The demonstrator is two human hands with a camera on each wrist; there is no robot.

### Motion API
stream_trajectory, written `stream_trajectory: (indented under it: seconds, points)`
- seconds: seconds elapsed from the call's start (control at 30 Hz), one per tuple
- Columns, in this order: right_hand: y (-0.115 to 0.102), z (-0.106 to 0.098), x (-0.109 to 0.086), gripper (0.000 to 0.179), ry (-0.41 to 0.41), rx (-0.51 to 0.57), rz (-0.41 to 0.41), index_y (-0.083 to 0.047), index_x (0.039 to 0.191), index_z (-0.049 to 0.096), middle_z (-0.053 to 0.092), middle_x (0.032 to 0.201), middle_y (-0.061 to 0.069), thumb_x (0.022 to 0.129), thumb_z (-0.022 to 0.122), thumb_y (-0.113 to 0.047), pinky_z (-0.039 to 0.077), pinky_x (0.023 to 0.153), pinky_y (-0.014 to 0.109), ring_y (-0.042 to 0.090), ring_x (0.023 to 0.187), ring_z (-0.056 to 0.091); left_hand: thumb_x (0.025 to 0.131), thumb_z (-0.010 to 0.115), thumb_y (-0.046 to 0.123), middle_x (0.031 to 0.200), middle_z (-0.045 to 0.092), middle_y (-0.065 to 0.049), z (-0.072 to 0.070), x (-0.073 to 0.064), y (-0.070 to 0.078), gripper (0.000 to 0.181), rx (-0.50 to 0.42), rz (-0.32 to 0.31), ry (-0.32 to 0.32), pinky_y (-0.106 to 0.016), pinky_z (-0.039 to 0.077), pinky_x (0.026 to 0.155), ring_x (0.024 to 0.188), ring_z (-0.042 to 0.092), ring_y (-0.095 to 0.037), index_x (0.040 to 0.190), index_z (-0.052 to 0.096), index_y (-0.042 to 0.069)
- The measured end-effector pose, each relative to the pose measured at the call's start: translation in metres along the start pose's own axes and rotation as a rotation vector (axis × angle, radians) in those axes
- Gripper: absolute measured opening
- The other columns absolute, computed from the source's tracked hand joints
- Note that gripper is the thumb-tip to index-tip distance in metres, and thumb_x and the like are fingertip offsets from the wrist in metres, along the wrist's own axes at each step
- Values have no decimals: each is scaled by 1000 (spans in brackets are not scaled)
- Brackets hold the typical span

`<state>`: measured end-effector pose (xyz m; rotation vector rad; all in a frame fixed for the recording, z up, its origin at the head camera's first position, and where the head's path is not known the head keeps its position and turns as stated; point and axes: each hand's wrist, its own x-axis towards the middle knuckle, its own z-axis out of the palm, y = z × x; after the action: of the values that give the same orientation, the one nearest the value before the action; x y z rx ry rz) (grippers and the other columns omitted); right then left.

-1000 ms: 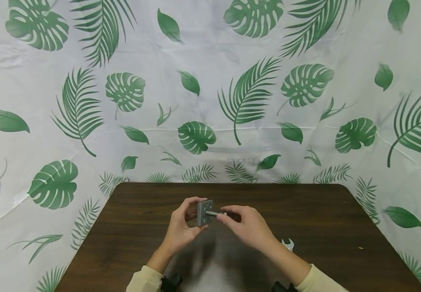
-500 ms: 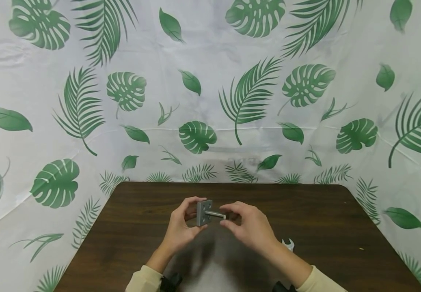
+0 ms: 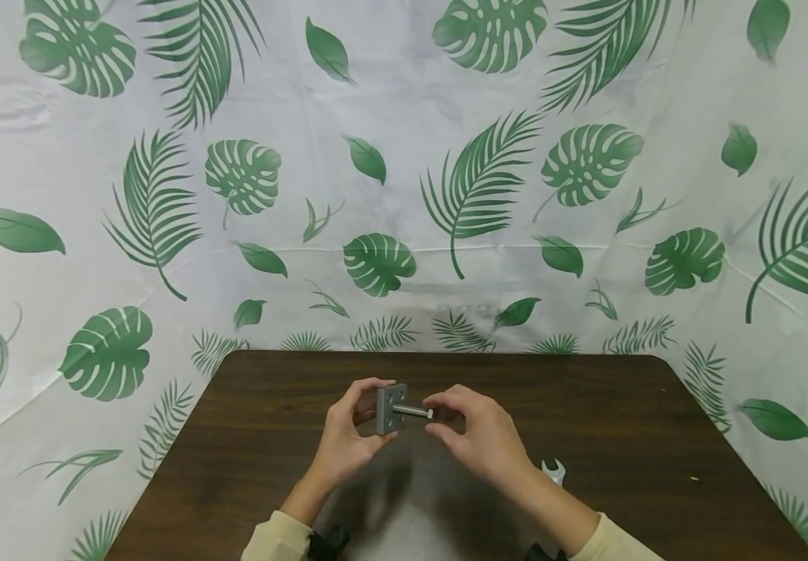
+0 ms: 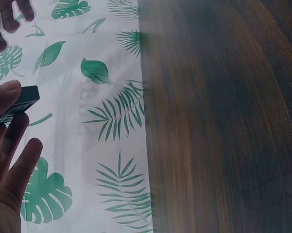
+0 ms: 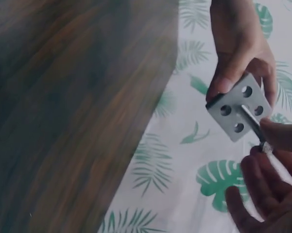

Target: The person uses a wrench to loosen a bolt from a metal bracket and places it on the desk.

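Note:
My left hand [image 3: 347, 428] grips a square grey metal plate [image 3: 383, 411] by its edges, above the table. A silver bolt [image 3: 412, 411] sticks out from the middle of the plate, pointing right. The right wrist view shows holes around the bolt [image 5: 253, 120] in the plate [image 5: 234, 117]. My right hand [image 3: 481, 432] is at the bolt's free end, thumb below and forefinger above, with the bolt head visible between the spread fingertips. From the left wrist view, the plate [image 4: 29, 97] shows dark and edge-on between thumb and fingers.
An open-end wrench [image 3: 554, 471] lies on the dark wooden table [image 3: 628, 428], partly hidden by my right forearm. A tiny light scrap [image 3: 694, 478] is farther right. White cloth with green leaf prints [image 3: 404, 195] hangs behind the table.
My right fingertips were closed on the bolt's end a second ago; they have since spread and drawn slightly right, uncovering the bolt head. The left hand and plate stay nearly still.

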<state>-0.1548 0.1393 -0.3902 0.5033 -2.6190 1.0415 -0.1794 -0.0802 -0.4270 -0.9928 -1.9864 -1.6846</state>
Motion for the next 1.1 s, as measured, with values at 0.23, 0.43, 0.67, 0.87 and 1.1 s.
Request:
stream_trajectory:
  seconds: [0.23,0.43,0.67,0.87,1.1]
  points:
    - [3,-4,4,31,-167,240,215,-15,93,77,70,75,-6,95,63,-42,53,60,30,13,65,65,63,77,-26,123,59,-29,-1,0,0,71,1,-13,1,-46,57,78,93,69,-39,126,50,-8]
    - [0,-2,2,20,-75,115,92,-19,102,75,68,81,-14,82,80,-19,52,62,25,4,70,63,63,77,-26,123,59,-29,-1,0,0,70,5,-15,2,-46,57,78,93,69,-39,125,50,-8]
    - [-4,-1,2,22,-65,100,211,-24,99,76,68,79,-13,88,72,-42,51,62,30,5,69,61,64,77,-26,124,60,-26,-1,1,1,70,7,-20,4,-48,56,78,94,68,-40,126,51,-7]
    - [-2,1,2,17,-36,89,109,-19,98,76,67,77,-15,82,81,-23,50,60,26,5,67,62,64,77,-26,124,59,-28,-1,0,1,69,10,-12,-5,-48,57,78,94,68,-39,125,50,-7]
    - [1,2,3,19,3,161,117,-23,102,75,69,83,-14,85,78,-30,54,67,28,3,73,63,64,77,-25,124,60,-28,-2,3,1,68,-1,-27,5,-47,56,79,96,68,-41,124,50,-8]
